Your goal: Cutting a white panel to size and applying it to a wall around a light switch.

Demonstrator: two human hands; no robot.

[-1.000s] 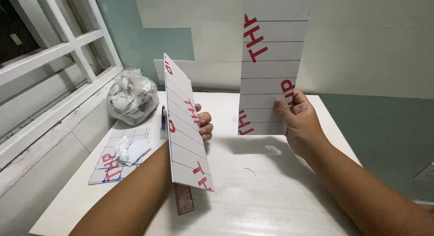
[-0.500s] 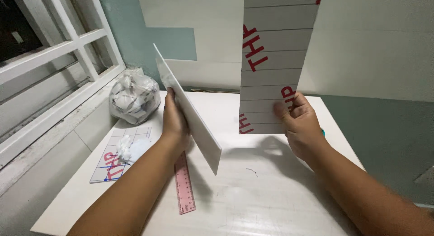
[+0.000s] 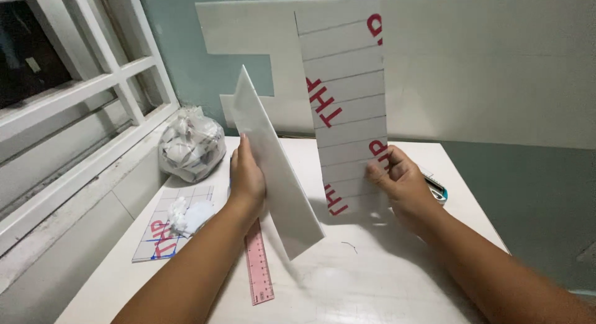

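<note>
Left hand (image 3: 247,178) clasping tilted white panel (image 3: 273,175), right hand (image 3: 400,184) gripping upright lined strip (image 3: 344,94)

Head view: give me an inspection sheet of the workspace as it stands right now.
Surface: white table, a short stray thread lying near its middle.
Job's things: plain white panel held tilted; lined strip with red print held upright.
Clutter: pink ruler flat on the table; bag of crumpled paper at the back left; printed offcut with a paper wad on it; a small tool partly hidden behind the right hand.
Grippers: left hand grips the panel; right hand pinches the strip's lower end.
Cables: nothing seen.
Surroundings: white window frame on the left; large white sheet against the teal wall.
</note>
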